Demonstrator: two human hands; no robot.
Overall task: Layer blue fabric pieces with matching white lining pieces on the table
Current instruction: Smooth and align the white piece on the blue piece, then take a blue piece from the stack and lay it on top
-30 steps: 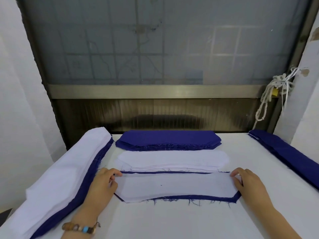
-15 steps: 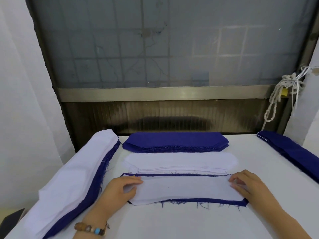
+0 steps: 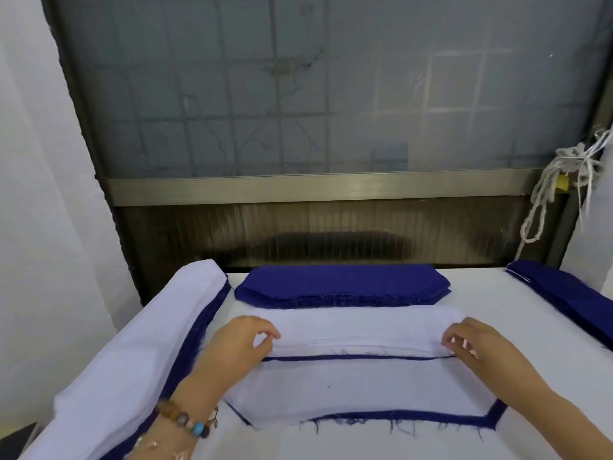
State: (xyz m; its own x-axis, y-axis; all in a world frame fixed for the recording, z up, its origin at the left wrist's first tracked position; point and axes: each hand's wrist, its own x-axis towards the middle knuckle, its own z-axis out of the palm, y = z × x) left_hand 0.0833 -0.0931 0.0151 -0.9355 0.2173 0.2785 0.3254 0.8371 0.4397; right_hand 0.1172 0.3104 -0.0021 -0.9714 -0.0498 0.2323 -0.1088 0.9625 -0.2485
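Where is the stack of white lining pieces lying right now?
In the head view the stack of white lining pieces lies in the middle, between the far stack of blue fabric pieces and the near layered pair.

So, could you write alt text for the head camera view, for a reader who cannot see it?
The left hand and right hand curl their fingers at the ends of a white lining stack on a white table. In front of it lies a white lining piece on a blue piece; behind it, a blue fabric stack.
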